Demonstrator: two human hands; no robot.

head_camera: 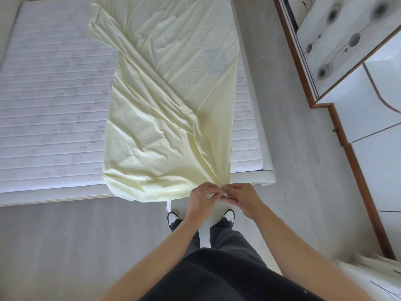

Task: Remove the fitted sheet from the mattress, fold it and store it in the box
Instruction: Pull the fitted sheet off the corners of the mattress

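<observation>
both hands (pixel 223 197) pinch sheet (pixel 165 105) corner, seemingly; mattress (pixel 50 101) edge

Mattress (pixel 50 101): white, quilted in stripes, bare on my left side, resting on a pale bed frame (pixel 54 195). Directly on it: one pale yellow fitted sheet (pixel 165 101), folded to a long wrinkled strip over the right half, its near end hanging past the foot edge. Floor (pixel 65 246): light grey boards, under the bed and my two shoes (pixel 173 217).
</observation>
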